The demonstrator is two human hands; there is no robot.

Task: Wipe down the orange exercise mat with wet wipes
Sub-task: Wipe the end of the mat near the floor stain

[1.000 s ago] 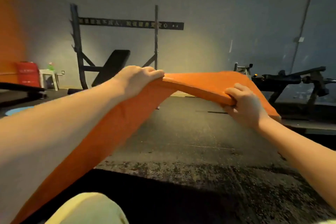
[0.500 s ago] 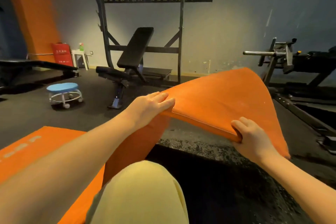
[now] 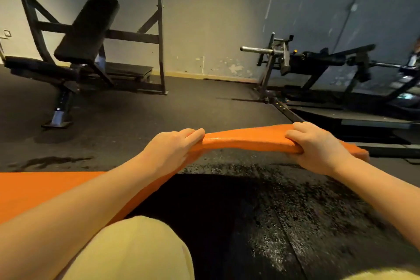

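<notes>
Both hands hold the raised end of the thick orange foam exercise mat: left hand has its fingers curled over the edge, right hand is wrapped round it. That end is off the dark speckled rubber floor; the rest trails down-left onto it. No wet wipes in view (neither hand has one), so this looks like mat positioning only, with all the wiping likely left to do.

Orange exercise mat: thick, end lifted off floor.

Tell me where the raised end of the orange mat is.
Centre of the head view: the end of the orange mat is gripped by the left hand and right hand, raised above the dark floor.
</notes>
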